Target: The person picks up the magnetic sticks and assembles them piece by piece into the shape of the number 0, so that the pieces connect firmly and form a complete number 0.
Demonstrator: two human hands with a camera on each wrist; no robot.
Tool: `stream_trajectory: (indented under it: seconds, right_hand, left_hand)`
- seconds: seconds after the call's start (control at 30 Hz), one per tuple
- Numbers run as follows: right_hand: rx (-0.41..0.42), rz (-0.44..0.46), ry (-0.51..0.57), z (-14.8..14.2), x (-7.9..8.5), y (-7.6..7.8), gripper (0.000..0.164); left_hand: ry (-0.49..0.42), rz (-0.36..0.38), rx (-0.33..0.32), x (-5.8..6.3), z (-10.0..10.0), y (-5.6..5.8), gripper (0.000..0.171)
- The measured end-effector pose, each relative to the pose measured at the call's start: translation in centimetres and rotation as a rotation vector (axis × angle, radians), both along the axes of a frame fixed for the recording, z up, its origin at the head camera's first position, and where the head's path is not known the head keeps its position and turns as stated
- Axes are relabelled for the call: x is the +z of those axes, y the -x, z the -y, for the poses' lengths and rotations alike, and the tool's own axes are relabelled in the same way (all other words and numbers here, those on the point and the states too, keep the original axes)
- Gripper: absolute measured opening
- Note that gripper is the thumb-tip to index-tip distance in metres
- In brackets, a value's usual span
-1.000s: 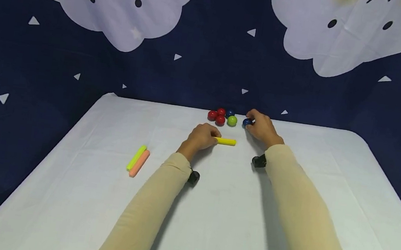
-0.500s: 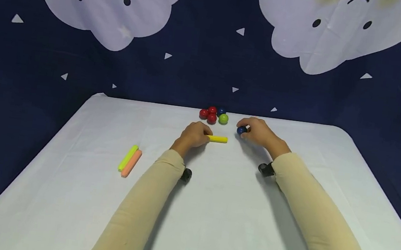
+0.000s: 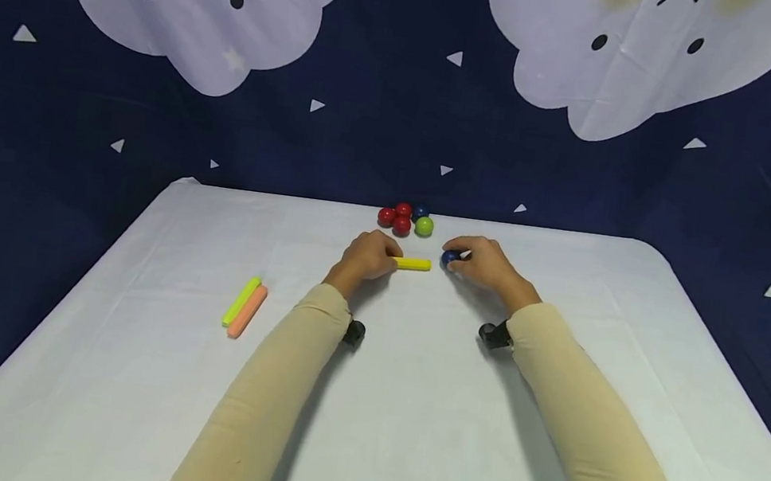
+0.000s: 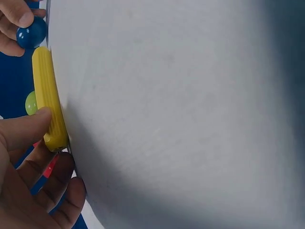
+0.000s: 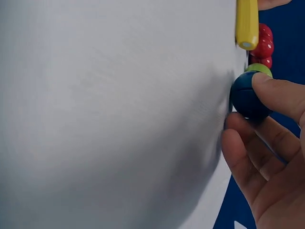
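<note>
My left hand [image 3: 371, 256] pinches one end of a yellow stick [image 3: 415, 264] that lies across the table; its thumb rests on top in the left wrist view, where the stick [image 4: 47, 95] looks ridged. Just past the stick's free right end, my right hand [image 3: 487, 263] holds a dark blue ball [image 3: 450, 260] between thumb and fingers. In the right wrist view the blue ball [image 5: 249, 95] sits close to the table surface, a small gap from the yellow stick [image 5: 247, 28].
Behind the hands, near the far table edge, cluster several red balls [image 3: 401, 226], a green ball [image 3: 424, 226] and another blue ball [image 3: 421, 213]. A yellow-green stick [image 3: 241, 301] and an orange stick [image 3: 247, 312] lie side by side at left. A dark cloud-patterned cloth [image 3: 381, 160] hangs behind.
My right hand has brought the blue ball nearer and leftward, from beside the ball cluster to the yellow stick's right end. My left hand keeps its pinch on the stick. The head view has shifted slightly.
</note>
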State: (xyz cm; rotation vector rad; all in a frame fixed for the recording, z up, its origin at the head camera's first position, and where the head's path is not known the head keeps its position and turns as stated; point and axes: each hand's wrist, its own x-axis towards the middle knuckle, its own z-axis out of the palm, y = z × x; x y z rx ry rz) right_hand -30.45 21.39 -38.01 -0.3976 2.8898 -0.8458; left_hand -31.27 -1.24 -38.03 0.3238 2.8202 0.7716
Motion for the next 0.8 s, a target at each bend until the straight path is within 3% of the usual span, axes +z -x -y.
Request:
stream_trajectory:
  seconds: [0.8]
  right_hand:
    - [-0.014,0.048,0.009,0.6,-0.3,0.7,0.042]
  left_hand:
    - [-0.05,0.031,0.022,1.0,1.7,0.8,0.026]
